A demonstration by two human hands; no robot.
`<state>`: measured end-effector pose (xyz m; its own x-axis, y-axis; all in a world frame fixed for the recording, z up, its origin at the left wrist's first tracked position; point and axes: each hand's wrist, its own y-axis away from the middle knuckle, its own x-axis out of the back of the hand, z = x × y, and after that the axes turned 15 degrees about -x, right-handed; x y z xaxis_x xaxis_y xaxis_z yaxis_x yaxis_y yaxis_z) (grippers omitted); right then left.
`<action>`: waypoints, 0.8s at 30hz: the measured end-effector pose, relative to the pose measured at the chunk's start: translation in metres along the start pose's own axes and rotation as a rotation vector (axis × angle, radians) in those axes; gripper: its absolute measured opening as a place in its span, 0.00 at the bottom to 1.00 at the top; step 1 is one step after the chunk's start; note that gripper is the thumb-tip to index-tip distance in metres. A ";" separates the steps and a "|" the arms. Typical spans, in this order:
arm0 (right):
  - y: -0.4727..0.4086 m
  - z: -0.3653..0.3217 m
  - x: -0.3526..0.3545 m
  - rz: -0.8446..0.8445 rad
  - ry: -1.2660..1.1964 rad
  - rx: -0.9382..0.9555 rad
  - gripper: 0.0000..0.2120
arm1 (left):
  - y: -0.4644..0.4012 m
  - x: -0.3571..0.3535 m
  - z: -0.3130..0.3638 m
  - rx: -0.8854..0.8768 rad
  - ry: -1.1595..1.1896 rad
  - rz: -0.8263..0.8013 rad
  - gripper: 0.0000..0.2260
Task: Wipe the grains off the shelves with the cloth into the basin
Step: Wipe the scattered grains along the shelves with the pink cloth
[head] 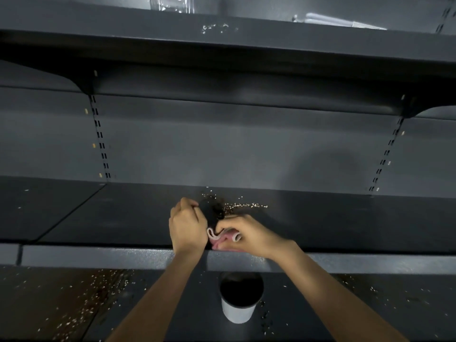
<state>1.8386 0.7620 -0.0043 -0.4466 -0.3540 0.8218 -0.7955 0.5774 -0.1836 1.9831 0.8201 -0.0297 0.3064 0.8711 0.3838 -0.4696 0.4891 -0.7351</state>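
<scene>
Nearest, a white cup-like basin (238, 298) stands on the grain-strewn lower shelf (61, 304), directly below the front edge of the middle shelf (98, 256). At that edge the right hand (249, 234) pinches a folded pink cloth (223, 239), its long axis roughly parallel to the edge, while the left hand (187, 227), fingers curled, appears to touch the cloth's left end. The grains (237, 206) lie just behind both hands toward the back wall, so the judged sweep runs forward over the edge; more grains (214, 28) remain on the top shelf (296, 38).

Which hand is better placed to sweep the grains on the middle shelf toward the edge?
Probably the right hand: it grips the pink cloth just in front of the grains. The left hand is curled beside them; whether it also grips the cloth is unclear.
</scene>
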 end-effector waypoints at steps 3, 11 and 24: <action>-0.002 0.013 0.000 0.101 0.059 -0.062 0.11 | 0.000 0.001 0.001 0.013 0.003 0.002 0.07; 0.010 0.014 0.005 0.054 -0.052 -0.021 0.10 | 0.000 0.000 0.000 0.007 -0.012 -0.016 0.07; 0.019 0.042 0.034 0.052 -0.144 -0.192 0.10 | 0.002 0.005 0.006 -0.004 -0.013 -0.040 0.07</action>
<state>1.7913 0.7301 -0.0019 -0.5499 -0.4130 0.7260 -0.6834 0.7222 -0.1068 1.9783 0.8252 -0.0255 0.3139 0.8515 0.4199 -0.4536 0.5231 -0.7216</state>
